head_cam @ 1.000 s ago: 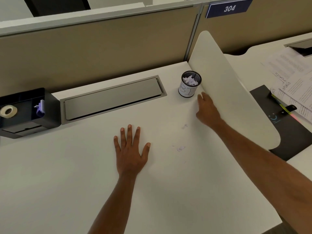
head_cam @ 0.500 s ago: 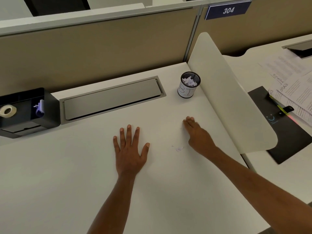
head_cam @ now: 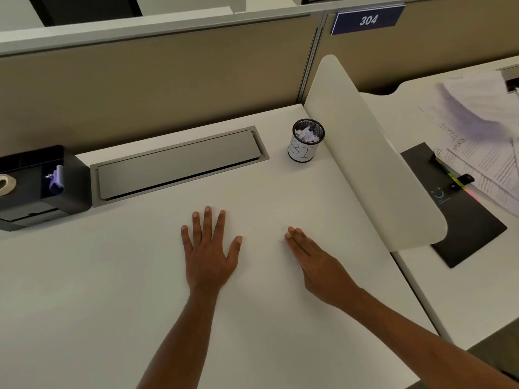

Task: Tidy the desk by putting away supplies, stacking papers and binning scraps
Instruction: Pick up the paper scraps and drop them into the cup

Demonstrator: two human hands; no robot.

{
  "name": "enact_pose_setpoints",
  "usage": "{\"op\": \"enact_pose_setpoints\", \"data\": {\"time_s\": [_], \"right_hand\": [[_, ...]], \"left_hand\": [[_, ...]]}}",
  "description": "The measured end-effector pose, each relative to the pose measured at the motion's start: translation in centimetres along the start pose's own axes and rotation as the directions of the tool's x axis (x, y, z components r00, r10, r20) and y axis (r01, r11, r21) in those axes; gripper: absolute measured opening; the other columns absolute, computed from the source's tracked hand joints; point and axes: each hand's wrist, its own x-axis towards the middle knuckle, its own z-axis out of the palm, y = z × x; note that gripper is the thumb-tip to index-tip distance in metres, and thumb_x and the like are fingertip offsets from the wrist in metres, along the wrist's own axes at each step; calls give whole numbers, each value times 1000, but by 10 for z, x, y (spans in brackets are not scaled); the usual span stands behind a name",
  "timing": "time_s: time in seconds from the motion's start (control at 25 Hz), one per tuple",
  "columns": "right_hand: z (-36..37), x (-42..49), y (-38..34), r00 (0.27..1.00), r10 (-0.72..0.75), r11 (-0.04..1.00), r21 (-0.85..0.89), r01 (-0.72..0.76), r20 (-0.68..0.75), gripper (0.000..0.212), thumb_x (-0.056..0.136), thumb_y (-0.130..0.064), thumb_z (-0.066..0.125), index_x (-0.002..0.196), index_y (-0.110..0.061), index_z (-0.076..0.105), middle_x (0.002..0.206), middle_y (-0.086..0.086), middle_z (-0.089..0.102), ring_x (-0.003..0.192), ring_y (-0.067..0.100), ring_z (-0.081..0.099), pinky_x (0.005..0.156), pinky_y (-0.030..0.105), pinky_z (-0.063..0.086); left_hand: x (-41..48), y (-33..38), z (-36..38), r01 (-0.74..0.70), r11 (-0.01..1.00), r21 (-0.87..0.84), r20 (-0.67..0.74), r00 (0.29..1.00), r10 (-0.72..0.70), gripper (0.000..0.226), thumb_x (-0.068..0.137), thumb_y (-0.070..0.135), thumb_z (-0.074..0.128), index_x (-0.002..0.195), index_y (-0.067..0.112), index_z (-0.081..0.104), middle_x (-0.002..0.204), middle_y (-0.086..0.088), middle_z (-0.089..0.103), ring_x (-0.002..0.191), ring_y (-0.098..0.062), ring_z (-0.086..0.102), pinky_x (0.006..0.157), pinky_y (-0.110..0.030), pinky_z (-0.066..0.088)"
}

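My left hand [head_cam: 209, 249] lies flat on the white desk [head_cam: 112, 276], fingers spread. My right hand [head_cam: 314, 258] rests on the desk to its right, fingers straight and together, their tips touching tiny white paper scraps [head_cam: 282, 234]; one more speck [head_cam: 297, 266] shows by its edge. A small mesh bin cup [head_cam: 306, 141] with a handwritten label holds crumpled white paper scraps at the desk's back right corner.
A black organiser [head_cam: 70, 181] with a tape roll [head_cam: 5, 184] stands at the back left. A grey cable flap [head_cam: 177, 164] runs along the back. A white divider [head_cam: 365, 153] borders the right. Beyond it lie stacked papers [head_cam: 483, 141] and a black folder [head_cam: 460, 220].
My right hand drew back from beside the bin cup toward me and to the left, sliding flat over the desk onto the small scraps. My left hand stayed put.
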Motion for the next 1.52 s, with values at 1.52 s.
{"op": "enact_pose_setpoints", "data": {"time_s": [1.52], "right_hand": [[-1,36,9,998,65,993,-95,-64,6,74,103,-6,50,167,-13,15,176,11,3,163,28,1,129,41,27]], "left_hand": [[1,1,-2,5,1000,27,18,1000,-5,81,107,70,25,176,30,10,185,-2,-1,171,-28,-6,136,-62,8]]}}
